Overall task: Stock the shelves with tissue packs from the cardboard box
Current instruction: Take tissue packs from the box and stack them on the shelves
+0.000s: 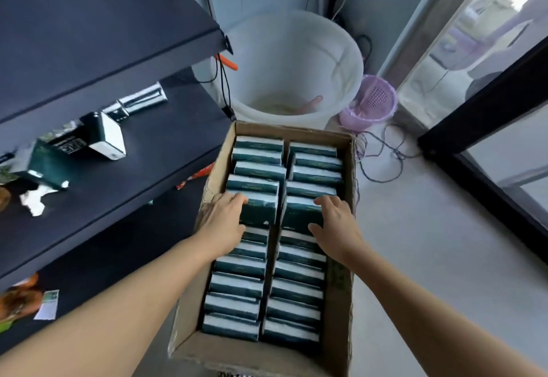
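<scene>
Cardboard box (338, 302) on pale floor (415, 258), beside dark shelves (148, 151).

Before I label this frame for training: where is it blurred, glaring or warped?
Head view: packs on the shelf are motion-blurred; glass door at upper right is blown out by daylight; wide-angle lens bends the cardboard box edges.

One cardboard box (341, 281) holds two rows of dark green tissue packs (237, 284), roughly ten to a row, some partly hidden under two hands. Along the front edge of the middle shelf (166, 151) lie about four more packs (105, 134). One white bucket (296, 62) and one purple basket (373, 103) stand past the box's far end.
</scene>
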Tool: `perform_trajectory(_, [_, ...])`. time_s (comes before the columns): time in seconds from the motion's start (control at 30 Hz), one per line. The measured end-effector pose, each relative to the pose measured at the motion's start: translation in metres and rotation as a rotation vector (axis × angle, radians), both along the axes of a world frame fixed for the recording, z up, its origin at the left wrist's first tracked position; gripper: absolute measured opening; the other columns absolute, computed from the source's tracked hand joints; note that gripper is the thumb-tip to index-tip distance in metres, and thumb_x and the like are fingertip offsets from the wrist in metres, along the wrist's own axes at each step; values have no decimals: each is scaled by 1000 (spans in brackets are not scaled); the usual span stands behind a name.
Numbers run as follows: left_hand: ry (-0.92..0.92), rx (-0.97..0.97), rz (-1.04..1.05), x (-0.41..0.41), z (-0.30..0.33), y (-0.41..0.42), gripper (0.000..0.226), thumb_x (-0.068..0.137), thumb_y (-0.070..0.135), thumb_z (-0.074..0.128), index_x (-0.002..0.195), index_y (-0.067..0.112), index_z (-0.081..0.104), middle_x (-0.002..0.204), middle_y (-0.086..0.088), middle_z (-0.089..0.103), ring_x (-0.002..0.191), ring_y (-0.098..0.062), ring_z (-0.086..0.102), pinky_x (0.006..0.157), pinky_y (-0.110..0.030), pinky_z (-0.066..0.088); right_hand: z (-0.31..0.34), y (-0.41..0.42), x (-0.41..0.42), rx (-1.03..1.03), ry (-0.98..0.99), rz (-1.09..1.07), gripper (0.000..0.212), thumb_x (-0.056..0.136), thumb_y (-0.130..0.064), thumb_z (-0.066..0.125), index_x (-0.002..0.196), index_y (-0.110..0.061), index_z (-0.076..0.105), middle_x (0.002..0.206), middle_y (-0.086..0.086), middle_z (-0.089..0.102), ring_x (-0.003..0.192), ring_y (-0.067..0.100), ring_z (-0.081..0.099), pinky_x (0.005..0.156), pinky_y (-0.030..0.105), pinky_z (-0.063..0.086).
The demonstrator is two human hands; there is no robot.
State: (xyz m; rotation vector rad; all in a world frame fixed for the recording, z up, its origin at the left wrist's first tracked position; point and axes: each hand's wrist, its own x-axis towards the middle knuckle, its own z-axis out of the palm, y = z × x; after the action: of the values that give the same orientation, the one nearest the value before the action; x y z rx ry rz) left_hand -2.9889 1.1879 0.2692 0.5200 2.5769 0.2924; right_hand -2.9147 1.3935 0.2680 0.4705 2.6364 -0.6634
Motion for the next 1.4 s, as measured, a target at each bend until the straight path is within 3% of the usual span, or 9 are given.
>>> perform_trajectory(0.23, [221,-9,-78,-20,-56,4,60,81,12,67,134,16,40,134,-2,38,125,-22,37,101,-36,37,-47,-4,-7,190,82,-31,53,89,-27,58,135,-18,36,136,2,37,128,24,30,106,34,25])
perform_trajectory(0.43, [300,22,-94,-25,-77,4,42,74,-6,68,110,12,58,110,-5,52,102,-25,48,73,-39,50,-67,-9,-11,331,130,-47,41,87,-27,59,125,-16,47,122,5,40,114,27,35,103,38,24])
perform_trajectory(0.57, [200,75,-51,-23,-68,1,30,88,10,59,115,18,50,113,1,54,107,-20,49,85,-39,46,-61,-9,-9,280,154,-46,32,88,-28,59,116,-18,50,118,2,51,113,23,41,99,36,24])
perform_trajectory(0.73, [138,162,72,-21,-17,-11,25,89,20,61,109,25,47,110,8,59,94,-21,55,71,-32,41,-15,-11,-3,127,159,-65,34,90,-28,57,120,-17,48,121,1,59,111,23,53,95,34,34])
perform_trajectory(0.9, [115,242,136,-24,59,-39,19,87,23,63,101,26,51,103,4,64,94,-24,60,70,-31,47,67,-22,-3,40,204,-50,37,92,-29,56,125,-16,45,127,4,57,111,26,54,85,35,42])
perform_trajectory(1.03, [124,329,210,-26,125,-63,15,87,23,63,101,20,62,97,1,67,91,-24,60,67,-29,42,136,-36,-6,-3,254,-56,41,91,-30,57,127,-16,44,117,10,61,102,28,55,72,30,38])
perform_trajectory(1.2, [141,466,295,-24,202,-97,8,85,20,64,94,20,66,88,-1,71,86,-23,64,73,-28,46,219,-53,-8,11,345,-3,37,90,-25,57,125,-13,48,115,11,61,102,27,55,70,26,32])
perform_trajectory(1.33, [187,542,340,-14,257,-127,5,87,17,63,87,21,65,79,3,69,73,-17,62,65,-27,43,277,-72,-13,75,437,88,28,92,-26,54,117,-14,53,104,4,60,97,23,52,64,23,23])
perform_trajectory(1.4, [226,554,368,-5,282,-142,6,87,17,63,85,22,66,79,3,69,74,-18,63,68,-28,44,301,-82,-17,73,474,148,24,92,-26,54,114,-15,54,101,2,58,99,24,53,66,24,25])
